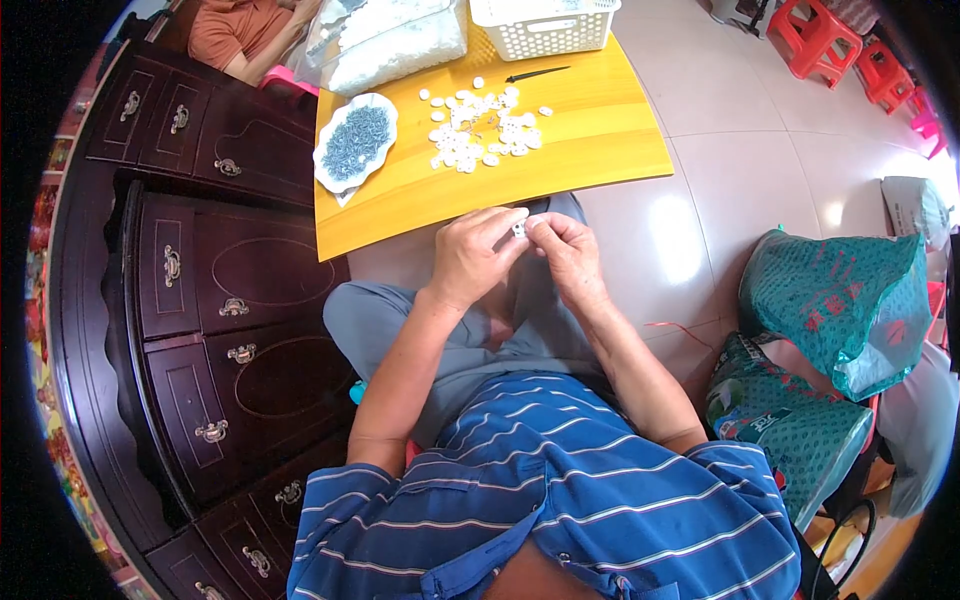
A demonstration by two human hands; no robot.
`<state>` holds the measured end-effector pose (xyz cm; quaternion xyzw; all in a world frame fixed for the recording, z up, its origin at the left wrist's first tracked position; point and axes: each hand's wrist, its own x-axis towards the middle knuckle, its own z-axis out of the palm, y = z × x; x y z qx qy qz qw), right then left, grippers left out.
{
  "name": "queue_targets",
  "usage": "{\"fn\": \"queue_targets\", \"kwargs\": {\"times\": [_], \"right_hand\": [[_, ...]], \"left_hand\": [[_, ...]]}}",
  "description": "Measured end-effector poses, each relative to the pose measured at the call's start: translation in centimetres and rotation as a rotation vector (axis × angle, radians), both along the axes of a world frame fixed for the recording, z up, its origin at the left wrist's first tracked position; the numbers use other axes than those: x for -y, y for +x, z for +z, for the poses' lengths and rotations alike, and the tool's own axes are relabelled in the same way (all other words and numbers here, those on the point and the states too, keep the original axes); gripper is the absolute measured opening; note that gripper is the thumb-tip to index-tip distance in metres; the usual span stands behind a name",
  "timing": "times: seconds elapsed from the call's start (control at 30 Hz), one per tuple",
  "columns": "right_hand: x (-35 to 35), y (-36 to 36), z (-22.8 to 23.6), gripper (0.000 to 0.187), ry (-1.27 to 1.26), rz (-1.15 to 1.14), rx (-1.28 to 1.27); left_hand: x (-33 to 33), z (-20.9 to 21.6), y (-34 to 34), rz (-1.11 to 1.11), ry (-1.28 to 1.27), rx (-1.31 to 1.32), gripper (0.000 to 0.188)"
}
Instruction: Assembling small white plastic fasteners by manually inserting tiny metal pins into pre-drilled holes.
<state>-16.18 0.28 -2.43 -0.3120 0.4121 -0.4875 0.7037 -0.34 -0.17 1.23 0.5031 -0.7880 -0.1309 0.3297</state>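
Note:
Just off the near edge of the table, my left hand (472, 252) pinches a small white plastic piece (519, 229) between thumb and fingers. My right hand (566, 250) is closed at the same piece, its thumb and forefinger together against it; whether it also holds some tiny part is too small to tell. A loose heap of round white pieces (465, 152) lies on the yellow table (590, 140) beyond my hands. On the table's left side stands a white scalloped dish (384, 105) filled with small dark grey-blue screw-like parts (357, 142).
Behind the heap lies a thin black pointed tool (538, 74). A clear bin (395, 50) of white pieces and a white basket (552, 38) stand at the far edge. Dark drawers (255, 260) line the left; green sacks (830, 300) sit at right. Another person (240, 38) is at far left.

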Motion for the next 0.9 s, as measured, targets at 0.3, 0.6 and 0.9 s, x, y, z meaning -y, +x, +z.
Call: {"fn": "queue_targets", "kwargs": {"times": [0.3, 0.6, 0.9], "right_hand": [[-0.13, 0.28, -0.24, 0.022, -0.087, -0.018, -0.047], [0.08, 0.07, -0.77, 0.022, -0.078, -0.006, -0.007], [0.03, 0.09, -0.67, 0.022, -0.066, 0.001, 0.03]], "left_hand": [[0.22, 0.91, 0.1, -0.029, -0.004, 0.04, 0.026], [0.0, 0.54, -0.53, 0.007, -0.015, 0.027, 0.027], [0.26, 0.37, -0.28, -0.019, -0.034, 0.026, 0.026]]}}
